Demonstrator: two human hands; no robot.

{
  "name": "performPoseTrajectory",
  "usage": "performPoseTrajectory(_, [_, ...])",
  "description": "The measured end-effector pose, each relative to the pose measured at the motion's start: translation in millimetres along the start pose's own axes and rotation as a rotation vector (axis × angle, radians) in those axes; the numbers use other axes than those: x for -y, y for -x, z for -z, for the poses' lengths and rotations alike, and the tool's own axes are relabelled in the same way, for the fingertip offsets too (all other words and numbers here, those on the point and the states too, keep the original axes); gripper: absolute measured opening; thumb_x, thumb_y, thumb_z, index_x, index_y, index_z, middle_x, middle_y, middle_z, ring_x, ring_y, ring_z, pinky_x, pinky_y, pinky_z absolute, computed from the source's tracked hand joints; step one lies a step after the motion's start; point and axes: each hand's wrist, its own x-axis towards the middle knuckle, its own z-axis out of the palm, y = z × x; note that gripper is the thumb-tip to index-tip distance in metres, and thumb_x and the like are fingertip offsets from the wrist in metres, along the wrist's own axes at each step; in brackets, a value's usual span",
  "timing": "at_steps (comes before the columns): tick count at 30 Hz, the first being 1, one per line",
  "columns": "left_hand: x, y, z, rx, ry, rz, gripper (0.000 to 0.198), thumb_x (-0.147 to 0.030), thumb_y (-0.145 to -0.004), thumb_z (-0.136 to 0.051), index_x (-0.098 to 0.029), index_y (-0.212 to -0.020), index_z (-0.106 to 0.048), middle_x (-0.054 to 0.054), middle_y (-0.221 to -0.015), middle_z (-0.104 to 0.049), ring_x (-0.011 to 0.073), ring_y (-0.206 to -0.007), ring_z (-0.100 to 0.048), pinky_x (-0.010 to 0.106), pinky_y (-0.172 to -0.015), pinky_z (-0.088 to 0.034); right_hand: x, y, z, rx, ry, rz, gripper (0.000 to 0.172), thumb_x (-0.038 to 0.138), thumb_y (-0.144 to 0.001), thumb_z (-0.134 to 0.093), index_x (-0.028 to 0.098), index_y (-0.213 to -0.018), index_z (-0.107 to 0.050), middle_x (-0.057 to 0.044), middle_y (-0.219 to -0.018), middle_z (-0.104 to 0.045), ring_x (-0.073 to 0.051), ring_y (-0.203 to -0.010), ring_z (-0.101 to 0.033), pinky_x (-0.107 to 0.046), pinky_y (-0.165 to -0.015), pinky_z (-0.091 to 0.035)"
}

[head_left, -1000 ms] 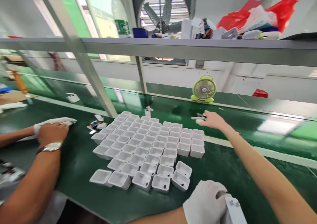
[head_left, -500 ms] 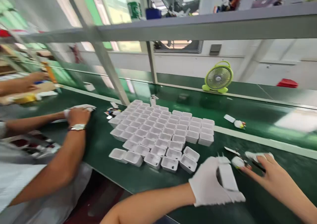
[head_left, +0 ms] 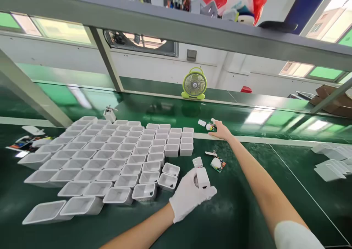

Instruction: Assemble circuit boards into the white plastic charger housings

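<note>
My left hand (head_left: 189,194), in a white glove, is closed around a small white plastic box (head_left: 202,178). A white flap (head_left: 197,162) hangs at that box's top on thin wires. My bare right hand (head_left: 220,130) reaches far forward, its fingers pinched at a small white part (head_left: 213,120). Right by those fingertips lies a circuit board with a white dome (head_left: 209,127) and a white plate (head_left: 201,123). Between my hands another circuit board with a white dome (head_left: 217,163) rests on the green table.
Many open white trays (head_left: 118,175) stand in rows on the left. Wired parts (head_left: 33,141) lie beyond them at far left. A green fan (head_left: 195,84) stands at the back under a loaded shelf (head_left: 176,25). White pieces (head_left: 332,159) are stacked at right.
The view has swung right, and the co-worker is out of sight. My right hand has moved from the near board forward to the far one. My left hand still holds the white box.
</note>
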Motion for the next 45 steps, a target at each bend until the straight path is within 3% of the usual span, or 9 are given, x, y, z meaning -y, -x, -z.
performPoseTrajectory(7, [-2.4,-0.6,-0.7,0.024,-0.035,-0.062,0.034,-0.016,-0.064,-0.077,-0.021,-0.081,-0.048,-0.009,-0.066,-0.047,0.0085,-0.06,-0.043,0.023,-0.056,-0.04,9.4,-29.5,1.6,0.071,0.062,0.113,0.037,0.039,-0.098,-0.064,0.016,-0.127,-0.061,-0.009,-0.127,-0.063,-0.024,-0.107,-0.066,-0.044,-0.091,-0.058])
performPoseTrajectory(16, [-13.1,1.8,2.2,0.01,-0.063,-0.026,0.032,-0.019,-0.061,-0.078,-0.02,-0.08,-0.052,-0.007,-0.069,-0.056,0.011,-0.066,-0.052,0.024,-0.063,-0.046,-5.9,72.0,-4.5,-0.01,0.03,-0.037,0.038,0.039,-0.07,-0.084,0.02,-0.093,-0.06,-0.002,-0.076,-0.065,-0.021,-0.07,-0.062,-0.03,-0.062,-0.047])
performPoseTrajectory(20, [-9.4,1.6,3.3,0.037,0.03,0.081,0.027,-0.022,-0.064,-0.076,-0.019,-0.08,-0.054,-0.005,-0.072,-0.058,0.0107,-0.063,-0.054,0.025,-0.062,-0.049,-9.4,110.9,23.3,-0.128,-0.047,-0.106,0.035,0.053,-0.091,-0.058,0.022,-0.074,-0.052,-0.005,-0.072,-0.059,-0.023,-0.071,-0.06,-0.034,-0.065,-0.049])
performPoseTrajectory(23, [-7.7,2.1,4.1,0.063,0.065,0.135,0.026,-0.021,-0.064,-0.076,-0.019,-0.08,-0.055,-0.005,-0.07,-0.058,0.0105,-0.062,-0.056,0.024,-0.06,-0.049,6.3,138.9,46.5,-0.26,-0.316,-0.101,0.05,0.054,-0.104,-0.023,0.022,-0.086,-0.056,-0.005,-0.071,-0.06,-0.021,-0.07,-0.063,-0.034,-0.065,-0.054])
performPoseTrajectory(26, [-7.9,2.2,4.9,0.043,0.064,0.155,0.026,-0.022,-0.065,-0.077,-0.019,-0.079,-0.055,-0.006,-0.07,-0.057,0.0094,-0.061,-0.055,0.023,-0.058,-0.047,35.6,166.7,50.2,-0.386,-0.855,-0.038,0.049,0.06,-0.103,-0.033,0.022,-0.087,-0.061,-0.005,-0.073,-0.066,-0.018,-0.06,-0.063,-0.029,-0.05,-0.051])
performPoseTrajectory(30, [-8.5,0.2,5.4,-0.027,0.037,0.154,0.024,-0.023,-0.067,-0.077,-0.019,-0.074,-0.053,-0.007,-0.066,-0.056,0.0089,-0.059,-0.057,0.021,-0.057,-0.047,70.1,196.7,29.5,-0.203,-1.203,0.042,0.04,0.054,-0.102,-0.047,0.022,-0.081,-0.061,-0.001,-0.072,-0.069,-0.01,-0.039,-0.052,-0.022,-0.033,-0.042])
performPoseTrajectory(34, [-5.7,-3.2,5.6,-0.079,0.001,0.15,0.027,-0.028,-0.069,-0.078,-0.02,-0.073,-0.053,-0.007,-0.063,-0.056,0.0092,-0.055,-0.056,0.021,-0.053,-0.043,81.1,217.0,11.8,-0.216,-1.064,0.176,0.002,0.026,-0.096,-0.065,0.026,-0.097,-0.067,-0.002,-0.084,-0.075,-0.018,-0.065,-0.074,-0.026,-0.051,-0.061])
performPoseTrajectory(40, [-3.0,-4.2,7.2,-0.097,-0.097,0.086,0.024,-0.027,-0.067,-0.077,-0.02,-0.069,-0.054,-0.007,-0.064,-0.054,0.0085,-0.057,-0.049,0.019,-0.05,-0.038,79.9,229.5,-3.9,-0.399,-0.558,0.485,0.033,0.008,-0.087,-0.068,0.03,-0.111,-0.068,-0.002,-0.089,-0.08,-0.024,-0.083,-0.079,-0.034,-0.067,-0.067])
performPoseTrajectory(45, [-1.0,-3.4,6.4,-0.121,-0.185,0.08,0.021,-0.028,-0.068,-0.076,-0.02,-0.073,-0.057,-0.007,-0.069,-0.058,0.0094,-0.062,-0.052,0.019,-0.053,-0.041,83.6,230.4,-10.9,-0.382,-0.443,0.462,0.035,0.006,-0.089,-0.066,0.03,-0.114,-0.064,-0.001,-0.091,-0.08,-0.023,-0.089,-0.079,-0.031,-0.069,-0.066])
